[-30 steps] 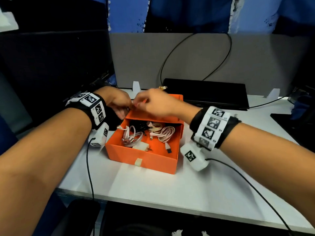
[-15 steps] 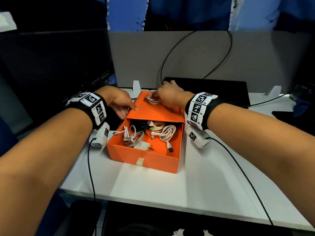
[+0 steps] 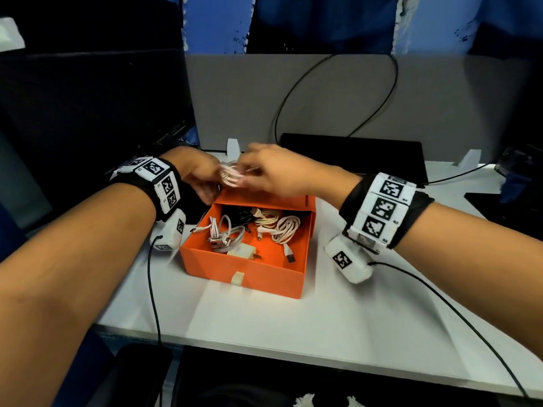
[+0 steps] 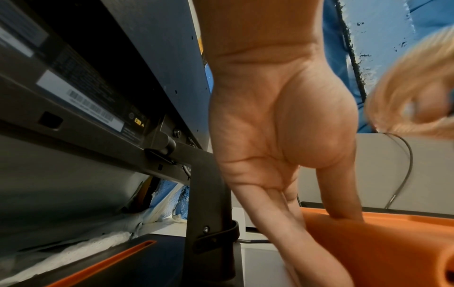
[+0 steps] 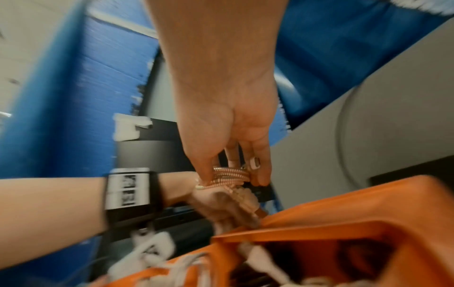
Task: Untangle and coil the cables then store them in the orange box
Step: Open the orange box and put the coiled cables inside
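Hands meet over the back edge of the orange box (image 3: pixel 249 273), which sits on the white surface (image 3: pixel 338 318) with its front part open. Right hand (image 3: pixel 282 171) has its fingers (image 5: pixel 260 167) curled round a small coiled cable (image 3: pixel 232 175), pink-and-white striped, pinched between thumb and fingers above the box's far left corner; blurred in the head view, clear in the right wrist view. Left hand (image 3: pixel 195 171) is at that same corner, thumb down on the orange top panel and fingers running along the box's left outer side, touching it. Whether this hand also touches the coil I cannot tell. Its fingers look fairly straight in the left wrist view, gripping nothing that shows.

Inside the box: a white cable bundle (image 3: pixel 227 237) at left, a pinkish-white coil (image 3: pixel 283 229) at right, a cream cable (image 3: pixel 266 220) and a black cable (image 3: pixel 239 214) toward the back, a white plug adapter (image 3: pixel 242 253) near the front wall. Small cream tab (image 3: pixel 237 279) on the box front.

Black laptop (image 3: pixel 367 155) behind the box, with a black wire (image 3: pixel 293 92) looping up the grey partition (image 3: pixel 440 98). Dark monitor (image 3: pixel 88 113) at left. Both wrists carry marker bands and small white cameras.
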The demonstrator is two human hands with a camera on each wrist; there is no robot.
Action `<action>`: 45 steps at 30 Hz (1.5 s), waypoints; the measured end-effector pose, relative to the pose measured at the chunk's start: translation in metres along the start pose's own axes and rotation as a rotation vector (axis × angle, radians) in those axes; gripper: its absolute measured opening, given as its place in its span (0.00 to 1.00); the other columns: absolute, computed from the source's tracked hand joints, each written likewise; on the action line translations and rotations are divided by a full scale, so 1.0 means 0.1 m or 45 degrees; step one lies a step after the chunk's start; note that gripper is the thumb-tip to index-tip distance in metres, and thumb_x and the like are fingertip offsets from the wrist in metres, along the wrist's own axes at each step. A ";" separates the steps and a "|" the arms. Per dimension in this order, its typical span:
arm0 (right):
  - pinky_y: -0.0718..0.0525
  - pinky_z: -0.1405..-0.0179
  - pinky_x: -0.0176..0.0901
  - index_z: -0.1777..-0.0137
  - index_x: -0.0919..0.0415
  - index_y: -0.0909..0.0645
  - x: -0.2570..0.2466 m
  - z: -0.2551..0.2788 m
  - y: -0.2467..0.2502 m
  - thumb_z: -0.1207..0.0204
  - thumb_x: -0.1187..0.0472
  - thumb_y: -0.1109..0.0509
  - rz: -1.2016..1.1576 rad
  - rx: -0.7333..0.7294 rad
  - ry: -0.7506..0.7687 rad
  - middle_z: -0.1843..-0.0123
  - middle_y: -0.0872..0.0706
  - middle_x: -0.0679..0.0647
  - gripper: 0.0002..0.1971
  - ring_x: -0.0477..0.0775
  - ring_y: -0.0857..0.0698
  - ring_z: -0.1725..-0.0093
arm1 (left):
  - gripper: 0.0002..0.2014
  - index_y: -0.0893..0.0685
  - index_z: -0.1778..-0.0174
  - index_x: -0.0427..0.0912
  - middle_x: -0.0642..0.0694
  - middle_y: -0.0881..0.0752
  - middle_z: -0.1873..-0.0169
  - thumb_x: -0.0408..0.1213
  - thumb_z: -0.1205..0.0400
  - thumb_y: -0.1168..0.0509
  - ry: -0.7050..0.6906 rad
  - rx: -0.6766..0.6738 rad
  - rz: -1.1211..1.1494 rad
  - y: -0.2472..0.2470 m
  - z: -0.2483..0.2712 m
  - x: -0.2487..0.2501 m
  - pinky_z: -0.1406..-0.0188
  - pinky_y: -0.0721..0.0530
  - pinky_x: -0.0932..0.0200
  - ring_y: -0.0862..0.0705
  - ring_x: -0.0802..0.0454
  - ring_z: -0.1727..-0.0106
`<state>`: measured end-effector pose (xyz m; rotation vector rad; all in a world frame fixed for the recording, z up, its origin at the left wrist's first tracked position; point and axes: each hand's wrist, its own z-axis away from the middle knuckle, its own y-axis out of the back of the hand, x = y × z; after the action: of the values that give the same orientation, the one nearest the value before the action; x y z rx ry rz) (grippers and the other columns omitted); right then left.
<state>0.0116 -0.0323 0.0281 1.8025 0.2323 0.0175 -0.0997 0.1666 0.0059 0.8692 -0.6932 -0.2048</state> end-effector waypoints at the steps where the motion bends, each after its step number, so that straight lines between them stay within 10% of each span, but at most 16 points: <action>1: 0.19 0.39 0.51 0.34 0.54 0.16 -0.16 0.03 -0.01 0.13 0.47 0.31 -0.003 -0.018 0.100 0.38 0.18 0.54 0.15 0.56 0.17 0.39 | 0.09 0.18 0.55 0.30 0.33 0.14 0.62 0.28 0.11 0.39 -0.016 -0.014 -0.015 0.00 0.00 -0.01 0.75 0.12 0.56 0.12 0.46 0.71; 5: 0.17 0.50 0.51 0.25 0.48 0.20 -0.60 0.13 -0.26 0.10 0.48 0.38 0.380 -0.270 0.255 0.34 0.14 0.55 0.17 0.61 0.13 0.38 | 0.10 0.16 0.50 0.29 0.35 0.12 0.66 0.33 0.11 0.36 -0.003 0.009 -0.008 -0.04 0.00 0.00 0.77 0.12 0.57 0.12 0.47 0.73; 10: 0.21 0.58 0.48 0.37 0.59 0.15 -0.61 0.28 -0.37 0.09 0.58 0.38 0.614 -0.396 0.096 0.51 0.14 0.54 0.12 0.58 0.12 0.50 | 0.18 0.14 0.42 0.26 0.33 0.08 0.61 0.42 0.12 0.31 0.020 -0.005 -0.001 -0.03 -0.01 0.01 0.69 0.08 0.53 0.08 0.43 0.66; 18: 0.18 0.33 0.60 0.15 0.61 0.34 -0.51 0.30 -0.53 0.09 0.40 0.47 0.403 -0.580 0.081 0.37 0.14 0.62 0.31 0.64 0.21 0.30 | 0.19 0.16 0.37 0.25 0.30 0.09 0.56 0.41 0.12 0.32 0.019 -0.045 -0.003 -0.02 -0.01 0.05 0.70 0.09 0.54 0.07 0.41 0.63; 21: 0.14 0.39 0.60 0.14 0.61 0.37 -0.36 0.28 -0.65 0.09 0.46 0.41 0.318 -0.517 0.180 0.35 0.14 0.62 0.29 0.64 0.17 0.36 | 0.19 0.17 0.36 0.25 0.30 0.08 0.56 0.40 0.12 0.33 0.020 -0.070 0.013 -0.02 -0.01 0.06 0.69 0.09 0.55 0.07 0.42 0.63; 26: 0.26 0.21 0.51 0.10 0.63 0.42 -0.14 0.30 -0.82 0.09 0.57 0.39 0.275 -0.401 0.260 0.15 0.29 0.61 0.30 0.61 0.28 0.19 | 0.17 0.16 0.38 0.27 0.30 0.08 0.55 0.39 0.13 0.31 0.017 -0.069 0.060 0.00 -0.01 0.04 0.66 0.07 0.55 0.06 0.41 0.61; 39: 0.25 0.23 0.53 0.21 0.61 0.21 -0.14 0.27 -0.62 0.13 0.56 0.33 0.060 -0.075 0.291 0.23 0.19 0.58 0.22 0.59 0.21 0.23 | 0.18 0.16 0.37 0.25 0.26 0.09 0.51 0.39 0.13 0.32 0.005 -0.064 0.093 -0.04 -0.02 0.03 0.65 0.07 0.54 0.06 0.39 0.61; 45: 0.19 0.30 0.57 0.24 0.57 0.20 0.46 0.55 -0.07 0.14 0.44 0.34 0.164 0.024 -0.366 0.31 0.16 0.58 0.24 0.61 0.18 0.30 | 0.16 0.17 0.37 0.26 0.27 0.08 0.52 0.37 0.12 0.33 0.028 -0.081 0.099 -0.03 0.01 0.05 0.58 0.06 0.50 0.06 0.37 0.56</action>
<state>0.0628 -0.0760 0.0031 1.8112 -0.0889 -0.1523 -0.0956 0.1621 0.0066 0.7811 -0.6948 -0.1469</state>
